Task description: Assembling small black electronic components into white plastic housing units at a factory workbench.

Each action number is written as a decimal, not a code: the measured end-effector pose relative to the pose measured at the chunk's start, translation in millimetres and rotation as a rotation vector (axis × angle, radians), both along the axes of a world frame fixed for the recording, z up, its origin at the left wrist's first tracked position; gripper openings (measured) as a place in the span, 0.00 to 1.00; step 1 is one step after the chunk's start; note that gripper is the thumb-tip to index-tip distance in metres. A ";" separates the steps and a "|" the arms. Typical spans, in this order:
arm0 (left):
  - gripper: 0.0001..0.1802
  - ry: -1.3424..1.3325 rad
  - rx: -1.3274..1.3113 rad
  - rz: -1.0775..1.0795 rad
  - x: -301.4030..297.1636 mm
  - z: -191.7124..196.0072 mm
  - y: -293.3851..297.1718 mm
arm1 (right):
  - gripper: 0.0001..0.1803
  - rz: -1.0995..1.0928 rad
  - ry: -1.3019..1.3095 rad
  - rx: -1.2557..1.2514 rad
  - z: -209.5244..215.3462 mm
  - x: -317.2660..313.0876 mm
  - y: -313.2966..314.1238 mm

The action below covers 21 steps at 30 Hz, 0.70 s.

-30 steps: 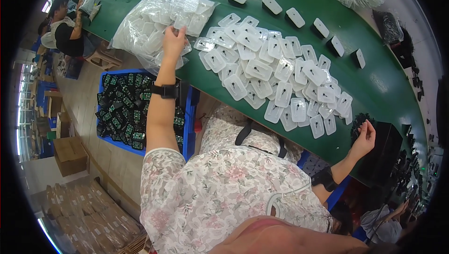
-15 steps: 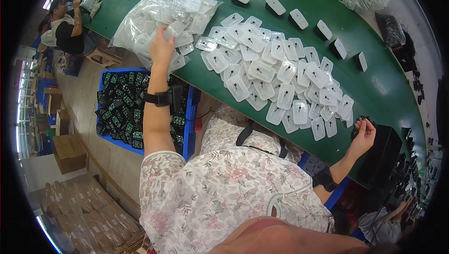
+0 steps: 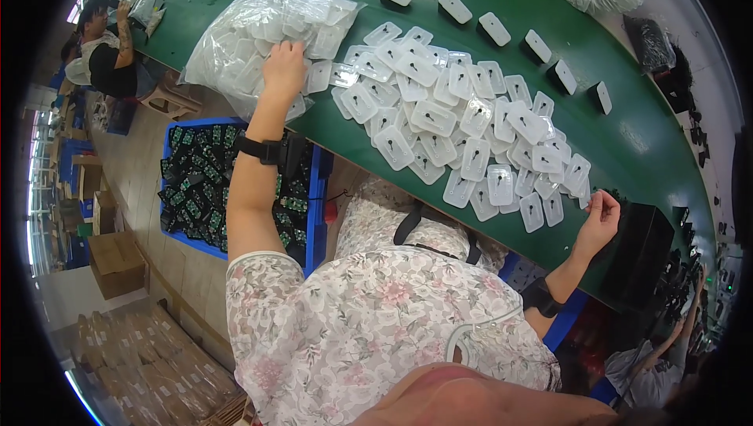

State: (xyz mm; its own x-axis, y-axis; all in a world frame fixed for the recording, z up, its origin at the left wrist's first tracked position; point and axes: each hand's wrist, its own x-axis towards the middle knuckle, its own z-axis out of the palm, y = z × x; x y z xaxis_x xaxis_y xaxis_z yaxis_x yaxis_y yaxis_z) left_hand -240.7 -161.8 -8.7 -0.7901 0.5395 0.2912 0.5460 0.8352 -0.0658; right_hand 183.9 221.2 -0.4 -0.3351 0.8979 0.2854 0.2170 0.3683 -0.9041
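The clear plastic bag [image 3: 259, 41] of white blister trays is lying at the near edge of the green table [image 3: 627, 136], toward its left end, and it is bulging, so by my reading most of its contents are still waiting inside. The left hand [image 3: 284, 67] is resting on the bag's right side, palm down, fingers curled into the plastic among the trays there; whether they are pinching a single tray I cannot tell, since the knuckles are hiding the tips.

Just beside the bag, a broad heap of loose trays [image 3: 463, 132] is spreading along the near edge toward the right, many overlapping, each carrying a small dark part (the parts are too small to make out). That heap suggests a good share is already out on the table, though nothing is sitting in neat order yet. Along the far edge, single trays [image 3: 496, 28] are lying spaced apart in a line.

The right hand [image 3: 598, 218] is hovering at the right end of the heap, close to the near edge, fingers pressed together around something small and dark, thumb against forefinger.

Below the table, a blue bin [image 3: 235, 191] of green circuit boards is standing on the floor, and another person [image 3: 106, 53] is working at the far left end.
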 end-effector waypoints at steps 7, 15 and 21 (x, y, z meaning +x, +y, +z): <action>0.23 -0.112 -0.097 0.067 -11.9 -5.4 2.6 | 0.06 0.074 0.007 -0.027 -5.6 -3.2 -7.0; 0.20 -0.166 -0.034 0.095 -12.9 13.8 -14.8 | 0.07 0.099 0.022 -0.052 -5.1 -8.5 -12.2; 0.11 0.039 0.183 0.204 10.5 51.9 -6.8 | 0.03 0.243 0.092 -0.059 1.2 -24.2 -31.5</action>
